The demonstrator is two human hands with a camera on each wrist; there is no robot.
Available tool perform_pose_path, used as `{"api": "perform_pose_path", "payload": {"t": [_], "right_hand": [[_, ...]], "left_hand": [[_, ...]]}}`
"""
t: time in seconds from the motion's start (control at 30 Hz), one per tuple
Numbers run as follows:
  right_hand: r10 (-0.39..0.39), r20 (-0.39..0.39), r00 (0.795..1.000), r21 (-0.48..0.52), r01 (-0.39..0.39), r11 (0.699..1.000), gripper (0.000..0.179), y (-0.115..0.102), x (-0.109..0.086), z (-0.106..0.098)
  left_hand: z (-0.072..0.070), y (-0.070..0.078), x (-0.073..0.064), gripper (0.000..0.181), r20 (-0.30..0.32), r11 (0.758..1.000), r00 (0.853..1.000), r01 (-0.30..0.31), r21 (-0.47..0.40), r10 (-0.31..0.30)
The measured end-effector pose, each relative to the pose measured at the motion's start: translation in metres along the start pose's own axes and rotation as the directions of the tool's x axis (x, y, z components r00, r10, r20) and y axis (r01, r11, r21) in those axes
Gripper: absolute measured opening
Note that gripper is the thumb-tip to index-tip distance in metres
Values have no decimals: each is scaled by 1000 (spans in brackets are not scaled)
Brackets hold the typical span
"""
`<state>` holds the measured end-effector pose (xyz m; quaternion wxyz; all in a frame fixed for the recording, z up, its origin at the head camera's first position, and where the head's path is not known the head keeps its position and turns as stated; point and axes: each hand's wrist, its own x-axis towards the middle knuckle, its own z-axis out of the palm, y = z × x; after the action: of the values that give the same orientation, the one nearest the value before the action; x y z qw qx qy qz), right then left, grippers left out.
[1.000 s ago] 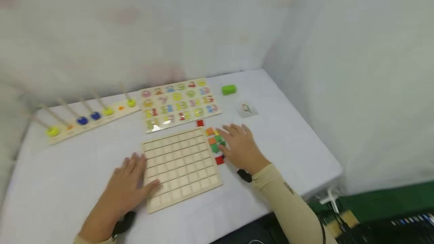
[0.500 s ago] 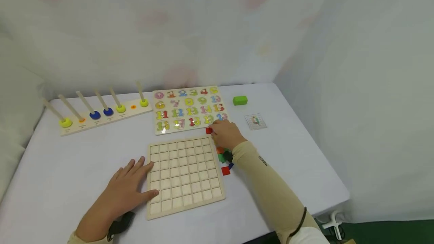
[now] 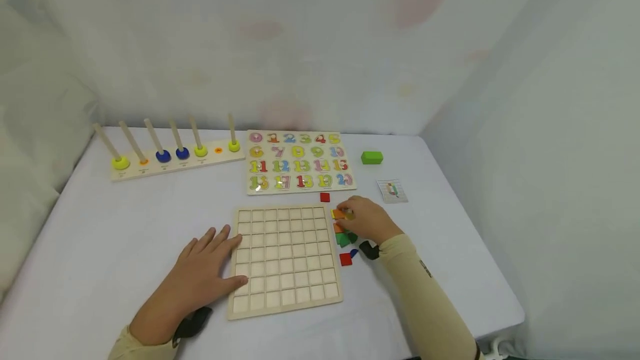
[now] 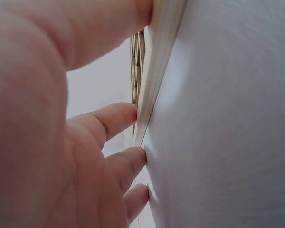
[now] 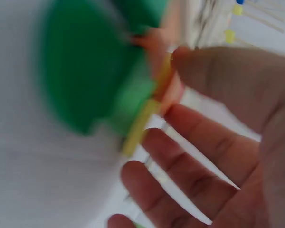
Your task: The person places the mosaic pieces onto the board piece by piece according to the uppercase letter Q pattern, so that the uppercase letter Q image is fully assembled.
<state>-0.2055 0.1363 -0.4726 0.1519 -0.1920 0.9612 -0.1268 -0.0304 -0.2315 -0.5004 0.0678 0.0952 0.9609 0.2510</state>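
The left hand [image 3: 200,271] lies spread on the left edge of the wooden grid board [image 3: 285,266]; the right hand [image 3: 371,221] pinches an orange tile [image 3: 339,214] beside the board's right edge, where brushing could scatter crowded green tiles [image 3: 343,239].

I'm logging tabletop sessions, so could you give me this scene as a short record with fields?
Left hand: fingers spread, touching the left edge of the wooden grid board
Right hand: thumb and forefinger at an orange tile; grip unclear
Right of board: green pieces, blue piece, near red tile
Beyond board: far red tile, number puzzle
Left of puzzle: peg stand
Right of puzzle: green block, picture card
Surface: white-covered table
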Motion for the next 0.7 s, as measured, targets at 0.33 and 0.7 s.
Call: {"api": "perform_pose_path", "payload": {"t": [0.33, 0.7], "right_hand": [[2, -102, 995, -202, -22, 979, 38, 4, -8, 2], [16, -155, 988, -183, -44, 982, 23, -22, 2, 7]], "left_hand": [[-7, 9, 2, 94, 4, 1000, 1000, 7, 26, -7], [-5, 6, -1, 95, -1, 1000, 1000, 14, 10, -14]]}}
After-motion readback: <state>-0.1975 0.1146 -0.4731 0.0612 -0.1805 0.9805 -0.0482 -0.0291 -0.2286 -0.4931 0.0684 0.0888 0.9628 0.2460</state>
